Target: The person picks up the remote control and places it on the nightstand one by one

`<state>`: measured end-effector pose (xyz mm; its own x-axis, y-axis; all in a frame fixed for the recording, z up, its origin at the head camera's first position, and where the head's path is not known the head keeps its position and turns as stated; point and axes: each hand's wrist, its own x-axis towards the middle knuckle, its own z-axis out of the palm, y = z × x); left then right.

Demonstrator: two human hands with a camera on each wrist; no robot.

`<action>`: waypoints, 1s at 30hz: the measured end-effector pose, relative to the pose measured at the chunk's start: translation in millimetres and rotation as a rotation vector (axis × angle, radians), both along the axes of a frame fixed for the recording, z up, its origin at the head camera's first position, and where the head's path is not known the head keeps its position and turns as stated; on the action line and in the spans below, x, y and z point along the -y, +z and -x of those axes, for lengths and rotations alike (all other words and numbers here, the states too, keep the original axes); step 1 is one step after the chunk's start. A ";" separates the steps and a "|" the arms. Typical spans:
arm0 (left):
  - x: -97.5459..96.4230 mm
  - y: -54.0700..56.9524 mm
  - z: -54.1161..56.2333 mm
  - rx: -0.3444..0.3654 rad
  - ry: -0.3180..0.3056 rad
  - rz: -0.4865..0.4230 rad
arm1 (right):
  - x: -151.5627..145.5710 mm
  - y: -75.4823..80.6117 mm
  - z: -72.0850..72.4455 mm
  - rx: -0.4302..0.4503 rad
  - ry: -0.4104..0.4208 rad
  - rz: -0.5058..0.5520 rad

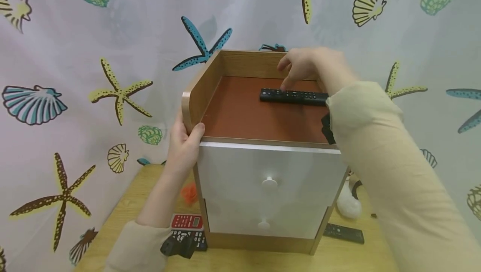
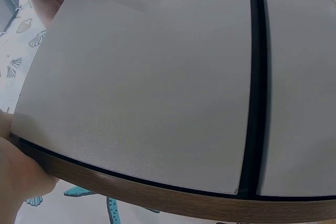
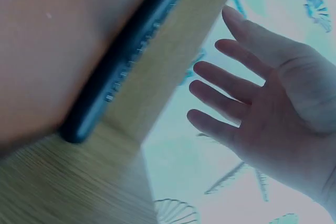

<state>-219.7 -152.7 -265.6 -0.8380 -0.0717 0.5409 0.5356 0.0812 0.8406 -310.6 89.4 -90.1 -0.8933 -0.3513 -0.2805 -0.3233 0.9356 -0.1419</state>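
Note:
A small wooden cabinet (image 1: 236, 188) with white drawer fronts stands in the middle of the head view. My left hand (image 1: 183, 148) grips its left front corner, the thumb lying at the top edge. On the cabinet's reddish-brown top (image 1: 236, 113) lies a black remote control (image 1: 274, 95). Just above and behind that remote is my right hand (image 1: 300, 65). In the right wrist view the right hand (image 3: 278, 98) has its fingers spread apart and holds nothing, with the remote (image 3: 115, 66) to its left.
A raised wooden rim (image 1: 249, 64) borders the cabinet top at the back and sides. On the wooden table, a red calculator (image 1: 186, 221) and a remote with light buttons lie at the left; another black remote (image 1: 344, 233) and a white object (image 1: 348, 203) are at the right.

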 end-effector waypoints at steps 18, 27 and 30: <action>0.3 0.3 4.8 0.004 0.001 0.006 | -14.4 17.5 -68.6 -0.223 0.372 0.083; 2.3 -1.1 7.0 0.002 -0.005 -0.002 | -41.6 6.9 -93.3 -0.310 0.380 0.154; 3.3 -1.6 7.1 -0.003 -0.004 -0.014 | -53.0 -2.3 -101.5 -0.347 0.378 0.210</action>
